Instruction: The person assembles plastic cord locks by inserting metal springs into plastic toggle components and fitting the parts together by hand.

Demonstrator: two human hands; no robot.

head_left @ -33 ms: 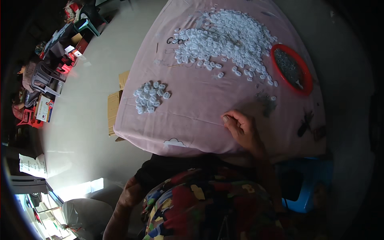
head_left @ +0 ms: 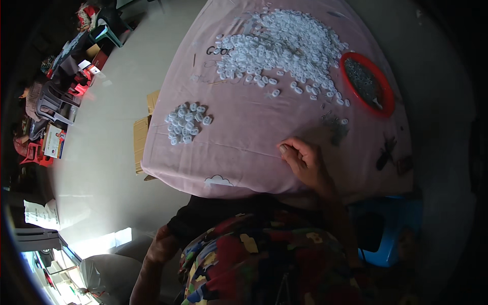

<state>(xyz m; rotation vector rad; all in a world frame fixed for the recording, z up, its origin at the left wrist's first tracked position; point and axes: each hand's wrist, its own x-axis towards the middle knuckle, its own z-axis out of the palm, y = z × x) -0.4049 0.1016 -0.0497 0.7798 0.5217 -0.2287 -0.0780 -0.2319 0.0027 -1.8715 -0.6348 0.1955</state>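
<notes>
So the right hand (head_left: 304,156) is resting over the near part of the counter (head_left: 249,122), which has a pink cloth on it. Its grip looks pressed together, thumb up against the curled index finger, but I honestly can't tell if there's something tiny pinched in there. The left hand (head_left: 163,245) is down off the counter, next to the dark trousers (head_left: 198,216). Fingers are curled, and I can't tell whether that grip has hold of anything.

The white plastic pieces are in two lots: a huge spread-out pile (head_left: 290,48) toward the far end, plus a little cluster (head_left: 186,122) over on the left, well apart from the right hand. One loose piece (head_left: 344,121) sits just beside some scattered metal bits (head_left: 333,127), a bit beyond the right hand and to its right. There's a red bowl (head_left: 389,104) just right of the big pile with more small metal bits in it. Near the right edge there's a dark thing (head_left: 386,155), too shadowy to make out. A blue stool (head_left: 399,229) is below that, and some cardboard (head_left: 141,142) pokes out on the left.
</notes>
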